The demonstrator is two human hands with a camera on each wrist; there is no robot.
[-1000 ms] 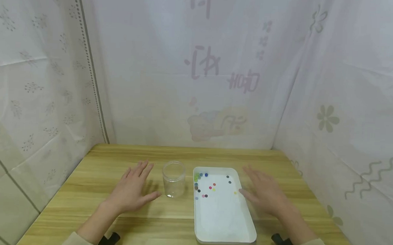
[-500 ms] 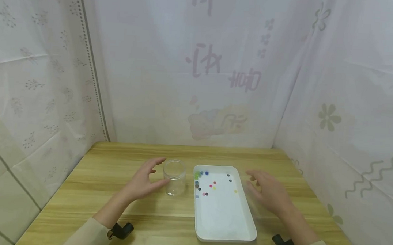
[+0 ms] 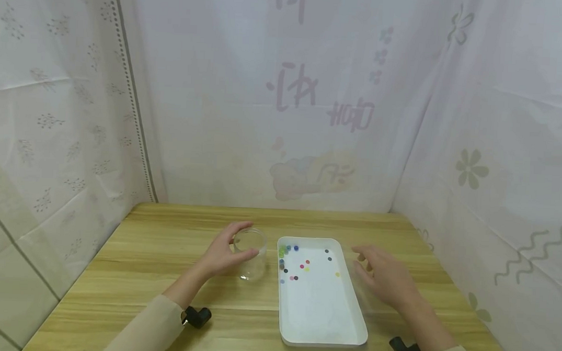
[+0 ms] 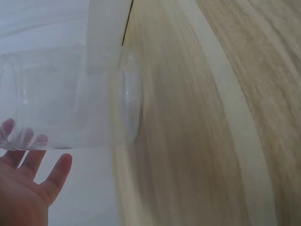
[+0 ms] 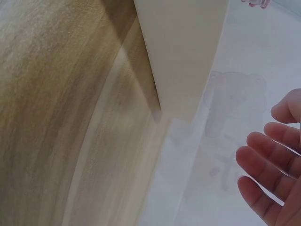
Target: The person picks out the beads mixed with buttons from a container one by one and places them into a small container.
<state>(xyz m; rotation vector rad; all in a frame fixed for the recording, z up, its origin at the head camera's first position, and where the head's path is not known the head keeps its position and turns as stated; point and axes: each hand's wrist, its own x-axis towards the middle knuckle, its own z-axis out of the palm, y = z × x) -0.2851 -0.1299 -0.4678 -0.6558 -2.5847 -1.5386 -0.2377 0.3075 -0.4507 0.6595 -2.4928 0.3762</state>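
Note:
My left hand (image 3: 227,254) is curled round the upper part of a clear, wide-mouthed plastic jar (image 3: 249,271), thumb across the front and fingers at the back rim. In the left wrist view, some fingertips show through the wall of the jar (image 4: 70,99), which stands upright on the table. To its right lies a white tray (image 3: 322,313) holding several small coloured beads (image 3: 302,266), mostly toward its far left corner. My right hand (image 3: 385,271) hovers beside the tray's right edge with loosely bent fingers and nothing in them; the right wrist view shows those fingers apart from the tray's side wall (image 5: 181,52).
The wooden table (image 3: 166,223) ends at a pale printed curtain (image 3: 216,141) behind, with more curtains along both sides. A strip of table separates jar and tray. Black camera mounts (image 3: 196,317) sit on both wrists, low over the table.
My left hand has moved right to the jar and its spread fingers have closed round the rim. The right hand's fingers have bent loosely as it drew slightly off the tray's edge.

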